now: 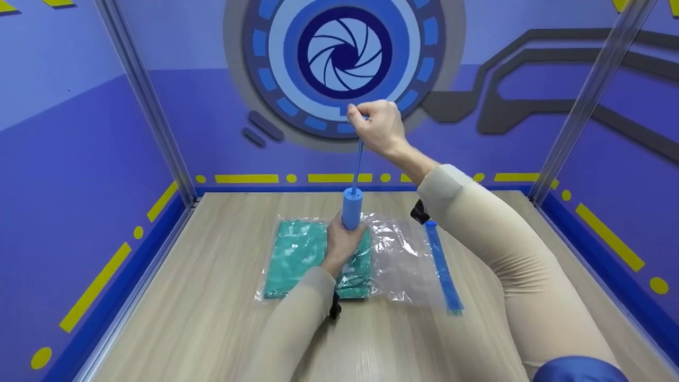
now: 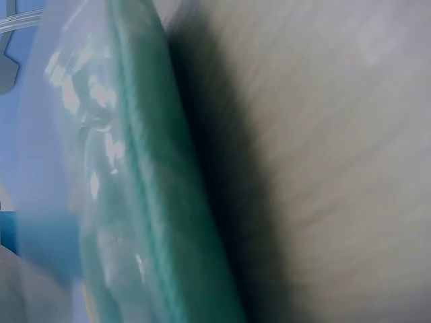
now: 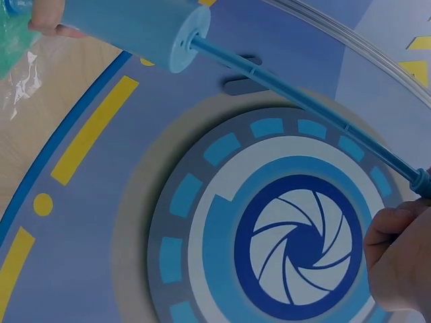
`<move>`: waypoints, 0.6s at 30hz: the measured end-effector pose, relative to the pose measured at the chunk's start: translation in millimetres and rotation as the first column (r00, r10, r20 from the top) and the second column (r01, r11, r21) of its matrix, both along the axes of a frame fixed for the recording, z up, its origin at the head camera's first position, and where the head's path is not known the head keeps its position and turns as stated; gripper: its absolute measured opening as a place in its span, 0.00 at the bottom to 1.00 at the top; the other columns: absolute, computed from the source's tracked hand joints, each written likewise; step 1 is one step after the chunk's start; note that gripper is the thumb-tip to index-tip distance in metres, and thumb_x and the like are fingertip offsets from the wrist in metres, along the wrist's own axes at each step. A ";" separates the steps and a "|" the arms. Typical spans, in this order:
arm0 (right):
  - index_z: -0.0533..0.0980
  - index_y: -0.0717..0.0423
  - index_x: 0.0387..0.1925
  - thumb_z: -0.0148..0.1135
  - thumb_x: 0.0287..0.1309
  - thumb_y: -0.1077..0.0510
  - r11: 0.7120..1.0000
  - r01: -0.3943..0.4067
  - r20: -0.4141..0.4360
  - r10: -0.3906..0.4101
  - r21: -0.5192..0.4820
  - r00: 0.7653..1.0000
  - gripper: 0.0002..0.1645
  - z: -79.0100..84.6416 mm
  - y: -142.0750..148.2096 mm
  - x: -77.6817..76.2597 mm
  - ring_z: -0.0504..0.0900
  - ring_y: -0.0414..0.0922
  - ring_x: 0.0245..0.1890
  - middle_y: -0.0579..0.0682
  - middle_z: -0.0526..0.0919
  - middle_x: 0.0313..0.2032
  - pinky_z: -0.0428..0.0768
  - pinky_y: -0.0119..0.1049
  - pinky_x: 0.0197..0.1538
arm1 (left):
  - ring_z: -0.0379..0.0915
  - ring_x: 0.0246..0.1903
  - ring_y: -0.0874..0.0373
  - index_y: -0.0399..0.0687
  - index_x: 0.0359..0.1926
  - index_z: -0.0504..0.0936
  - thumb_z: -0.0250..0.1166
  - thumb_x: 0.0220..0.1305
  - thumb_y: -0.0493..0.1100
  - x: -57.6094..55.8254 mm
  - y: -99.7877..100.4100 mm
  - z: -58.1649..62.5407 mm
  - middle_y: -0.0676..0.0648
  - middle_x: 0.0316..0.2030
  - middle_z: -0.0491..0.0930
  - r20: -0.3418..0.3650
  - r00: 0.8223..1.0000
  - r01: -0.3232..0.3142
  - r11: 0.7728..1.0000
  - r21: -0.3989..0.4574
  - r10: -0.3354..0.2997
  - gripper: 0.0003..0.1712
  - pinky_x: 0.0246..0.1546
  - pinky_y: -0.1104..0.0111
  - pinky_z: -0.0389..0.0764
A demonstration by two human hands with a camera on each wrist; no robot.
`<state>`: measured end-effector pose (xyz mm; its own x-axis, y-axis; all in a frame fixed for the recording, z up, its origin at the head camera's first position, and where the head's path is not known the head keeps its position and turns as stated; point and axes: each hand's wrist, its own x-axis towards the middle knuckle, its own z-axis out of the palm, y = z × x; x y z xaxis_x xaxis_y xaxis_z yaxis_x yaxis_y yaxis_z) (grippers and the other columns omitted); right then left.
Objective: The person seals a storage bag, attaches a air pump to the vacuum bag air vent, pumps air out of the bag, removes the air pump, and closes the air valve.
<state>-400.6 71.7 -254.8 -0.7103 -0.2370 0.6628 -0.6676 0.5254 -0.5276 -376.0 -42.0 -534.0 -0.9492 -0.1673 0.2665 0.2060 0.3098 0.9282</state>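
A blue hand pump [image 1: 352, 209] stands nearly upright over a clear plastic storage bag [image 1: 400, 260]. My left hand [image 1: 344, 241] wraps round the lower part of its barrel, above the bag. Higher up, my right hand [image 1: 381, 126] grips the pump's handle, which is mostly hidden in the fist. The thin rod [image 3: 303, 101] is drawn far out of the barrel in the right wrist view. Inside the bag lies a folded green cloth [image 1: 297, 252], seen edge-on in the left wrist view. A blue zip strip [image 1: 444, 268] runs along the bag's right side.
The bag lies on a wood-grain table [image 1: 212, 318]. Blue and purple printed panels [image 1: 201, 122] enclose the table at the back and both sides, with metal posts [image 1: 583, 101] at the back corners.
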 end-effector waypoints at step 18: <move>0.70 0.44 0.11 0.60 0.83 0.51 0.998 -0.024 0.019 0.023 0.060 1.000 0.35 -26.6 -1.5 1.4 0.58 0.34 0.13 0.38 0.67 0.12 0.54 0.28 0.20 | 0.89 0.60 0.42 0.42 0.63 0.83 0.76 0.68 0.45 1.8 0.5 0.1 0.37 0.58 0.91 -0.011 1.000 0.005 1.000 -0.017 -0.005 0.26 0.70 0.43 0.85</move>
